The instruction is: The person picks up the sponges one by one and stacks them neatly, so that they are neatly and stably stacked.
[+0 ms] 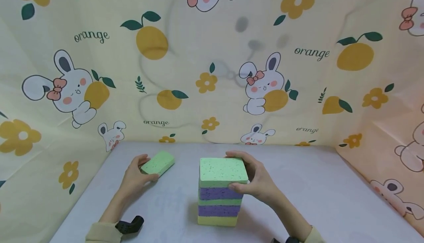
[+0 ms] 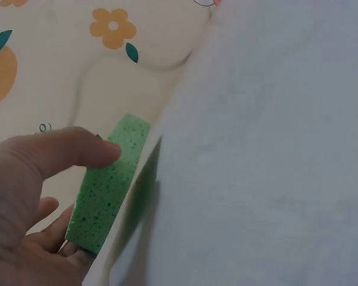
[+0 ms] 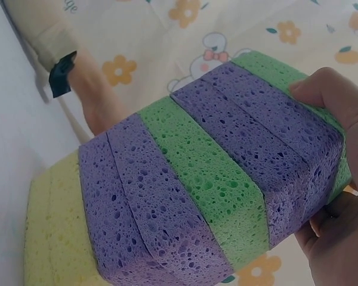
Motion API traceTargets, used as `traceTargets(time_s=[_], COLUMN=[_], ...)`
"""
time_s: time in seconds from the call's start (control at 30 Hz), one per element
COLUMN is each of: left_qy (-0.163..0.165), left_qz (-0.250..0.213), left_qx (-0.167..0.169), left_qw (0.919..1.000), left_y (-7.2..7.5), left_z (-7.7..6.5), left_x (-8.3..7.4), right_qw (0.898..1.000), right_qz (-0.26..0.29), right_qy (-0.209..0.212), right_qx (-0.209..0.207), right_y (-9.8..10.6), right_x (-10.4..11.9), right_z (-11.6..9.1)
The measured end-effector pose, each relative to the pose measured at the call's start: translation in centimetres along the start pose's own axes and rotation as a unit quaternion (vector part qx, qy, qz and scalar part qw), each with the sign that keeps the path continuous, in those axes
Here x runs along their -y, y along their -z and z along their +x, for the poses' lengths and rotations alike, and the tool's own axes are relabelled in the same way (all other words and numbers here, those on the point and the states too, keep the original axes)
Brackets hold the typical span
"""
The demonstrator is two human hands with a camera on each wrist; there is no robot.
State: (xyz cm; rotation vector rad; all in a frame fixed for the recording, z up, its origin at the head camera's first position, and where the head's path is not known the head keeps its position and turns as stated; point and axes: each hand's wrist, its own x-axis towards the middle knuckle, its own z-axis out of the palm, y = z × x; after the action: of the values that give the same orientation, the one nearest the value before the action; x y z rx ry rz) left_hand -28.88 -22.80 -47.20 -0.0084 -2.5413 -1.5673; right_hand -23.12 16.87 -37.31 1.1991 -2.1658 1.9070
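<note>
My left hand (image 1: 135, 177) pinches a green sponge (image 1: 158, 163) by its edges, thumb on the near side and fingers on the far side. In the left wrist view that porous sponge (image 2: 107, 190) is tilted close over the white tabletop. An upright stack of sponges stands at the middle front, with a green sponge (image 1: 223, 171) on top. My right hand (image 1: 261, 182) grips this top one from the right. Below it, purple sponges (image 3: 250, 110), a green sponge (image 3: 206, 179) and a yellow sponge layer (image 3: 62, 220) follow down to the table.
The white tabletop (image 1: 179, 191) spreads around the stack. A cream cloth (image 1: 212, 44) printed with rabbits, oranges and flowers hangs behind and along both sides. A black strap (image 1: 130, 225) sits at the left wrist, over a beige sleeve (image 1: 103, 232).
</note>
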Motion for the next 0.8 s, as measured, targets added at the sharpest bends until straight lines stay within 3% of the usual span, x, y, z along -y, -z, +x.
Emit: traceTargets(time_s=[0.17, 0.4, 0.57, 0.8], left_qy=[-0.027, -0.096, -0.142, -0.201], left_qz=[-0.030, -0.078, -0.179, -0.251], left_qx=[0.007, -0.002, 0.027, 0.039], left_qw=[0.9992, 0.9923, 0.9731, 0.9462], left_y=[0.5, 1.3, 1.7, 1.5], left_z=[-0.1, -0.8, -1.7, -3.2], left_x=[-1.2, -4.3, -7.1, -10.6], right_qw=[1.000, 1.000, 1.000, 1.000], right_qz=[0.004, 0.009, 0.008, 0.012], right_qy=[0.005, 0.008, 0.009, 0.002], right_qx=[0.000, 0.005, 0.006, 0.005], right_y=[0.1, 0.0, 0.0, 0.0], right_x=[-0.1, -0.1, -0.3, -0.3], right_z=[-0.1, 0.0, 0.0, 0.0])
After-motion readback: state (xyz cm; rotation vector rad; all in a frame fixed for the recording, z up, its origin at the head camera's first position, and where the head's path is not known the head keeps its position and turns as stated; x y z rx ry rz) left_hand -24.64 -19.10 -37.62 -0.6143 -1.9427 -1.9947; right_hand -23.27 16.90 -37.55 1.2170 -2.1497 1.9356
